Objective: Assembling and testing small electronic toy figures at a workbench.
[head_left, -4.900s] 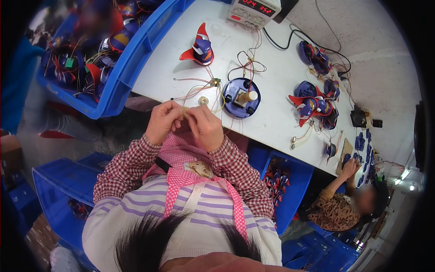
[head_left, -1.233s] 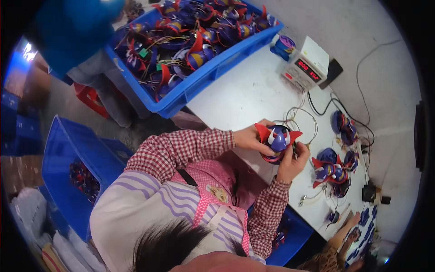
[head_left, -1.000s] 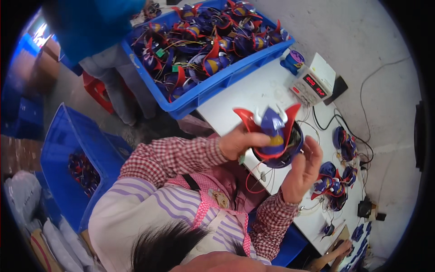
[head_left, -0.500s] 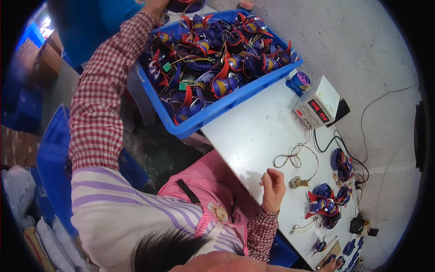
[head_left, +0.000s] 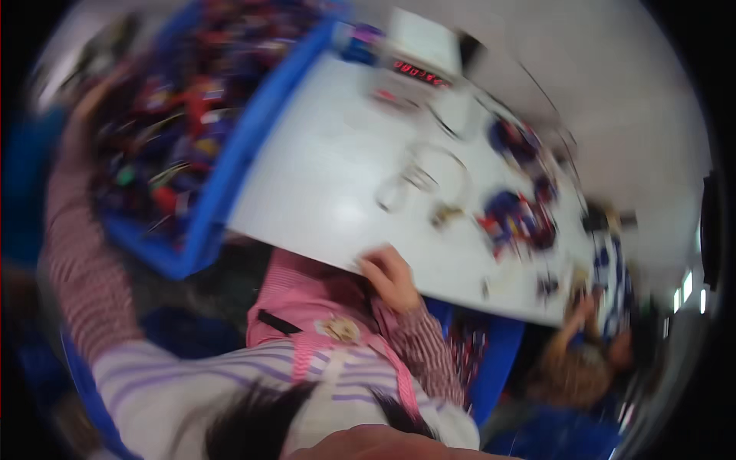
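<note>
My left arm reaches along the outer side of a blue crate (head_left: pixel 257 115) at the far left. My left hand (head_left: pixel 103 92) is at the crate's far left side, smeared by motion, so its fingers and anything in them cannot be made out. Inside the crate lie many purple and red plastic parts (head_left: pixel 201 107) with thin wires and small green pieces. My right hand (head_left: pixel 392 277) rests by the near edge of the white table (head_left: pixel 307 169), fingers loosely bent and a little apart, nothing seen in them. Past it lies a small wired piece (head_left: pixel 445 216).
A white power supply box (head_left: pixel 418 65) with a red display stands at the back beside a purple-blue roll (head_left: pixel 360 44). More purple and red assemblies (head_left: pixel 517 222) lie at the table's right. A co-worker (head_left: pixel 575 368) sits beyond. Another blue bin (head_left: pixel 494 368) is below the table.
The view has swung to the right, so the crate sits further left and the co-worker has come in. The dark purple item by my left hand no longer shows. My right hand appears nearer the table edge.
</note>
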### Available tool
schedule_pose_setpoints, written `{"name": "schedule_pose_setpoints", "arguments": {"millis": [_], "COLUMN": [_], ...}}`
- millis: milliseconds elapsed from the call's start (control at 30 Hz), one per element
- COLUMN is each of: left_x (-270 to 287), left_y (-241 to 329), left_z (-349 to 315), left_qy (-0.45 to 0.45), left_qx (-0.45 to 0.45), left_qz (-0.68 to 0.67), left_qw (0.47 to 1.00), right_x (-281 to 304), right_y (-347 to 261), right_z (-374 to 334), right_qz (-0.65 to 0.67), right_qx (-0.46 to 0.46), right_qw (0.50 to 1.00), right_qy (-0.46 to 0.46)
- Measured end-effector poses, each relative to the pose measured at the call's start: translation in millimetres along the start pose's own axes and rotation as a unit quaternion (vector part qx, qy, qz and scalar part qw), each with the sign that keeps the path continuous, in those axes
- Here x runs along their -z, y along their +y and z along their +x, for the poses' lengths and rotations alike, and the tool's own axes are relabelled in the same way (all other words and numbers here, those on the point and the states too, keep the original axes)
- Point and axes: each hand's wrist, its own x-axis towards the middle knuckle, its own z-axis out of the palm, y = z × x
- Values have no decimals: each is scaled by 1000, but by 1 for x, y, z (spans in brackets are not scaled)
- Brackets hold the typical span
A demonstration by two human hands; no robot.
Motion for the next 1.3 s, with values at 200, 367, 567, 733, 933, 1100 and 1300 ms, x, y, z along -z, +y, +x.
{"name": "schedule_pose_setpoints", "arguments": {"millis": [200,367,567,733,933,1100,1300], "left_x": [-28,-24,9,15,-56,-183,-366], "left_y": [-19,-27,19,107,302,495,638], "left_z": [72,65,-31,-86,-103,-176,-201], "left_qy": [-19,-12,81,230,132,-189,-286], "left_qx": [-2,-4,81,20,-239,-424,-462], "left_qz": [110,163,346,278,-97,-260,-85], "left_qw": [994,987,931,932,957,847,835], "right_x": [-5,-9,-6,-9,9,56,146], "right_y": [8,24,27,24,26,31,50], "right_z": [-3,-5,-16,-16,-16,-41,-83], "right_qz": [30,59,80,146,164,231,218], "right_qx": [50,99,62,66,66,79,21], "right_qw": [996,989,991,985,976,955,924], "right_qy": [65,91,90,69,125,170,313]}}
